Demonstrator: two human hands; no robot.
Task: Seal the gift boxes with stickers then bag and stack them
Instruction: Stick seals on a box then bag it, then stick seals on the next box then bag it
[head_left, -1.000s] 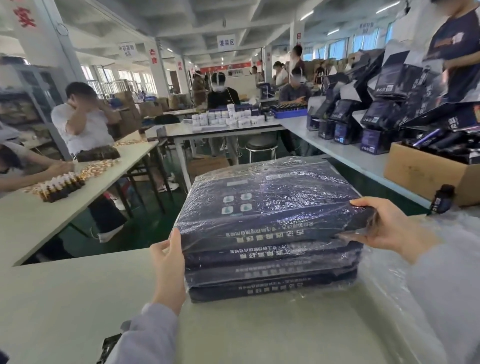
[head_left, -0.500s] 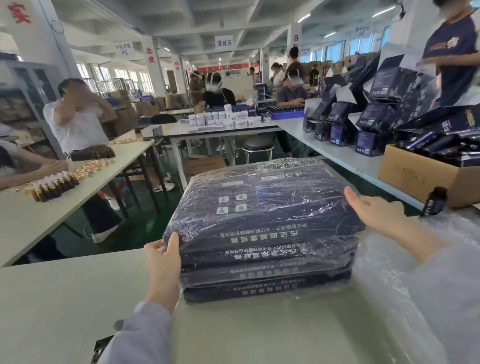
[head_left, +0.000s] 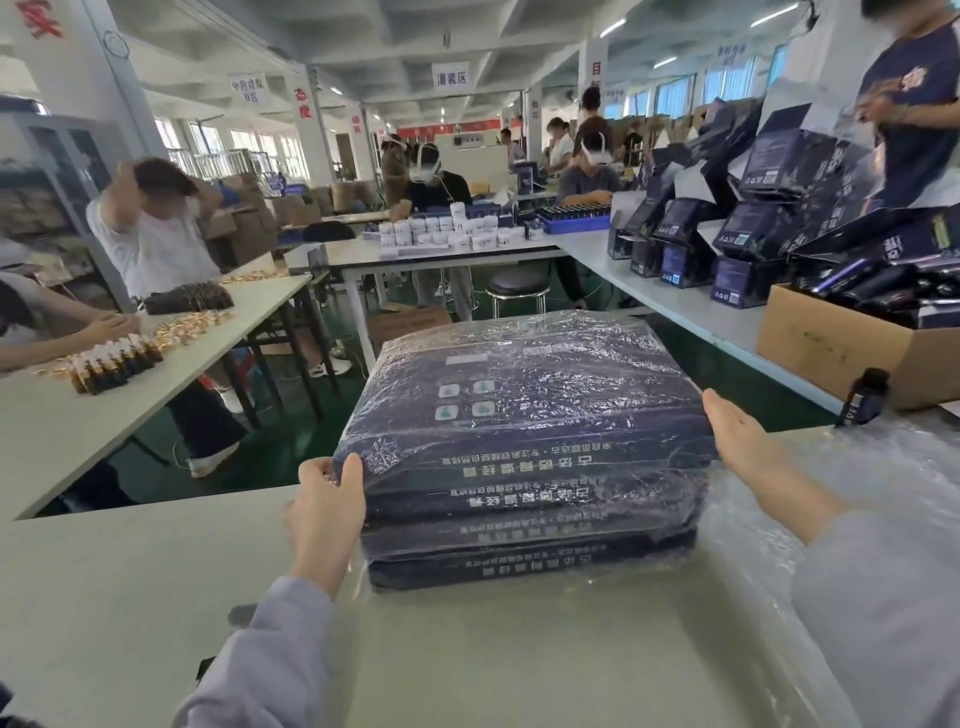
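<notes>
**Two-handed squaring of a bagged gift-box stack**

Roughly four high, by the count of printed edges: a stack of flat, dark navy cardboard gift boxes (head_left: 519, 415), each wrapped in a crinkled clear plastic bag. Set on a pale grey worktable (head_left: 130, 597) towards its far edge, directly ahead and between the two arms. Held from both sides.

Left hand (head_left: 327, 506) at the near left corner of the top box, thumb on the lid and fingers curled round the edge, pinching box and bag together. Right hand (head_left: 737, 436) flat and wide, fingers straight, laid along the right side of the top box, clasping nothing.

Long printed edge of the boxes lying left to right, facing the camera, white lettering upside down from this side. Pale square marks on the lid, under glare from the wrinkled film.

Upper boxes apparently jutting slightly left of the lowest one. Probably a matter of nudging rightward with the left hand against the flat right palm to true the pile. Both hands about equally near, the left alone with a real hold. Slippery bags likely to slide on one another under a hard shove.

To the right, loose clear plastic film (head_left: 831, 493) spread over the table, with a small dark bottle (head_left: 865, 397) and a brown cardboard carton (head_left: 831, 353) beyond.
</notes>
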